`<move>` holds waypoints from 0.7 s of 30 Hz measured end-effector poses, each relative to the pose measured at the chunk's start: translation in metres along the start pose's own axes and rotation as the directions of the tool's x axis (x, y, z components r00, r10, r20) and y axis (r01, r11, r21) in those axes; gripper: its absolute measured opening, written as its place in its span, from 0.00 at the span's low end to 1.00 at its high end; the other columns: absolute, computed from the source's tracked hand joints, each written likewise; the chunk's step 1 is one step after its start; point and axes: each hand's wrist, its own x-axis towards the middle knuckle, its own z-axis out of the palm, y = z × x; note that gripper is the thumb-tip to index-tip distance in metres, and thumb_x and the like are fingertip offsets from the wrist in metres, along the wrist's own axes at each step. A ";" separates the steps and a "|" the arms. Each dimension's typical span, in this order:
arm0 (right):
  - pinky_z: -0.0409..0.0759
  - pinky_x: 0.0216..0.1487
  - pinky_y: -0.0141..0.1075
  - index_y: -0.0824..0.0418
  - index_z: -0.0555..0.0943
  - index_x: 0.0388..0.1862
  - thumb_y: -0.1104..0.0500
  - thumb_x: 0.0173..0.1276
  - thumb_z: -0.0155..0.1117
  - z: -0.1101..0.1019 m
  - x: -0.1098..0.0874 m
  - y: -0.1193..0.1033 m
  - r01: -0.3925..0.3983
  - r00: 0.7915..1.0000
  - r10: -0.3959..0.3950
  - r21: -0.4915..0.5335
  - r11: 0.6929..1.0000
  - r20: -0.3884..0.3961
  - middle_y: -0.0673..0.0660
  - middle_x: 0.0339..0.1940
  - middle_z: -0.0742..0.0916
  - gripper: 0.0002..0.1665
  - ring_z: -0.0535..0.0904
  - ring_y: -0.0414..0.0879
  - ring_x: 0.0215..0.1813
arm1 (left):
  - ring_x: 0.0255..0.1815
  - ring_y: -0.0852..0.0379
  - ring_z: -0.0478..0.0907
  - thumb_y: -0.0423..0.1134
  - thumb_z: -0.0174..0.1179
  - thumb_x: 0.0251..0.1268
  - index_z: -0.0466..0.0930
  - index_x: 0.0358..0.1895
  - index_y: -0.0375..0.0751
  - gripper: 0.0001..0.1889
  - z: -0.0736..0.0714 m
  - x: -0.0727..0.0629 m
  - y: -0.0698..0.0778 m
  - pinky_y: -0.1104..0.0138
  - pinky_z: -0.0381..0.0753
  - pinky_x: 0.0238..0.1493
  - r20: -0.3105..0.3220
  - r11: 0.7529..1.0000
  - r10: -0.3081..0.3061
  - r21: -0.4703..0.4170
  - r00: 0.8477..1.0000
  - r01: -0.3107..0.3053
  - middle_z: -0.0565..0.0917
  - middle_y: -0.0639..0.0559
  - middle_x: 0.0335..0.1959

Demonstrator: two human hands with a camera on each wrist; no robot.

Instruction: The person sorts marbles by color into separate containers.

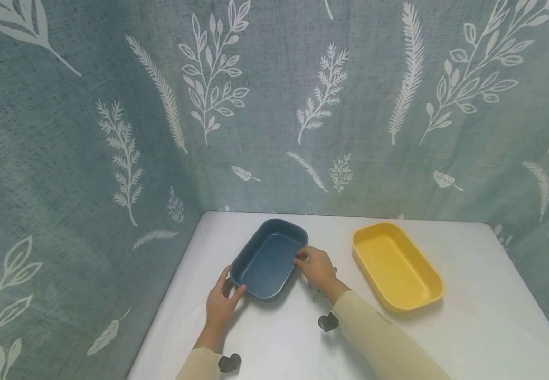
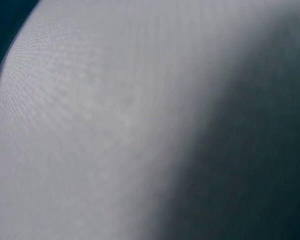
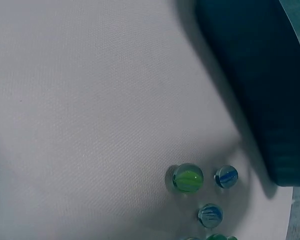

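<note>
A dark blue rectangular tub [image 1: 270, 264] lies at an angle on the white table. Around its near left corner rests my left hand [image 1: 219, 306], the thumb at the near rim and the fingers along the left side. My right hand [image 1: 317, 269] is at the tub's right rim with thumb and fingertips drawn together; whatever lies between them is hidden. Below that hand, glass marbles sit on the table: a green one [image 3: 188, 178], a blue one [image 3: 226, 176] and a blue-streaked one [image 3: 210, 215], with others cut off by the lower edge. The left wrist view is mostly blurred tabletop and shadow.
A yellow rectangular tub [image 1: 398, 269] stands to the right of the right forearm. Leaf-patterned green cloth [image 1: 274, 105] hangs behind and to the left of the white table [image 1: 274, 343]. Small dark wrist devices [image 1: 229, 363] sit by both sleeves.
</note>
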 end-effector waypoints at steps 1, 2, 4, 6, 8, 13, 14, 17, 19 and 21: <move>0.80 0.43 0.42 0.56 0.84 0.45 0.52 0.65 0.68 0.000 0.000 0.000 0.013 1.000 -0.013 0.000 1.000 -0.008 0.49 0.42 0.86 0.12 0.80 0.43 0.41 | 0.68 0.43 0.67 0.54 0.70 0.55 0.62 0.74 0.52 0.43 0.000 0.000 0.000 0.50 0.62 0.69 0.000 1.000 -0.001 0.002 1.000 0.001 0.72 0.45 0.67; 0.80 0.44 0.41 0.56 0.84 0.44 0.53 0.65 0.68 0.001 0.001 0.000 0.022 1.000 -0.022 -0.001 1.000 -0.012 0.49 0.40 0.86 0.12 0.81 0.44 0.41 | 0.68 0.44 0.67 0.55 0.70 0.56 0.62 0.74 0.52 0.43 0.000 0.000 0.000 0.50 0.62 0.69 0.001 1.000 0.001 0.001 1.000 -0.001 0.71 0.45 0.68; 0.81 0.45 0.40 0.57 0.84 0.44 0.53 0.65 0.69 0.001 0.002 0.000 0.031 0.999 -0.032 -0.004 0.999 -0.020 0.49 0.38 0.86 0.11 0.81 0.43 0.42 | 0.68 0.44 0.67 0.55 0.69 0.56 0.62 0.74 0.52 0.42 0.000 0.000 -0.001 0.50 0.62 0.69 0.003 1.000 0.003 0.004 1.000 -0.003 0.72 0.45 0.67; 0.80 0.42 0.39 0.57 0.84 0.43 0.54 0.65 0.69 0.002 0.003 -0.001 0.027 0.999 -0.027 -0.006 1.000 -0.020 0.48 0.35 0.85 0.11 0.80 0.43 0.39 | 0.67 0.44 0.68 0.55 0.70 0.56 0.62 0.74 0.51 0.42 0.000 0.000 -0.002 0.50 0.63 0.69 0.002 1.000 0.007 0.004 1.000 -0.007 0.73 0.45 0.67; 0.80 0.41 0.38 0.56 0.84 0.43 0.54 0.64 0.69 0.002 0.004 -0.003 0.004 1.000 -0.004 -0.014 1.000 -0.011 0.46 0.34 0.84 0.11 0.79 0.42 0.38 | 0.67 0.43 0.69 0.54 0.70 0.56 0.62 0.73 0.51 0.42 0.001 0.000 -0.002 0.49 0.63 0.68 -0.001 1.000 0.018 0.009 1.000 -0.018 0.73 0.44 0.66; 0.78 0.37 0.36 0.56 0.84 0.44 0.53 0.65 0.69 0.004 0.006 -0.005 -0.046 0.999 0.046 -0.027 0.999 0.014 0.45 0.31 0.82 0.11 0.77 0.40 0.35 | 0.65 0.42 0.70 0.54 0.70 0.56 0.62 0.73 0.51 0.42 0.001 -0.001 -0.002 0.47 0.64 0.67 0.000 1.000 0.026 0.006 1.000 -0.026 0.73 0.43 0.66; 0.78 0.36 0.35 0.56 0.84 0.44 0.53 0.65 0.69 0.004 0.006 -0.005 -0.052 0.998 0.052 -0.029 0.998 0.017 0.45 0.31 0.81 0.11 0.77 0.40 0.35 | 0.65 0.42 0.70 0.55 0.69 0.56 0.62 0.73 0.51 0.42 0.000 -0.001 -0.002 0.47 0.65 0.67 0.001 1.000 0.023 0.002 1.000 -0.023 0.73 0.43 0.66; 0.78 0.35 0.34 0.56 0.84 0.43 0.52 0.65 0.69 0.006 0.006 -0.004 -0.057 0.998 0.058 -0.033 0.998 0.022 0.45 0.30 0.81 0.12 0.76 0.40 0.33 | 0.65 0.42 0.71 0.56 0.69 0.56 0.62 0.74 0.52 0.42 0.000 -0.001 -0.002 0.48 0.65 0.67 0.003 1.000 0.017 -0.001 1.000 -0.017 0.73 0.43 0.66; 0.78 0.35 0.33 0.56 0.84 0.43 0.51 0.65 0.69 0.007 0.006 -0.004 -0.055 0.998 0.056 -0.042 0.998 0.021 0.45 0.29 0.81 0.12 0.76 0.39 0.33 | 0.65 0.42 0.71 0.56 0.69 0.56 0.62 0.74 0.52 0.42 0.000 -0.001 -0.002 0.48 0.65 0.67 0.003 1.000 0.017 -0.005 1.000 -0.017 0.73 0.44 0.66; 0.78 0.35 0.33 0.57 0.84 0.44 0.51 0.65 0.69 0.007 0.006 -0.003 -0.054 0.998 0.055 -0.048 0.997 0.021 0.45 0.29 0.81 0.13 0.76 0.39 0.33 | 0.65 0.43 0.70 0.56 0.69 0.56 0.62 0.74 0.52 0.42 0.000 0.000 -0.002 0.48 0.64 0.67 0.003 1.000 0.017 -0.012 1.000 -0.017 0.73 0.45 0.67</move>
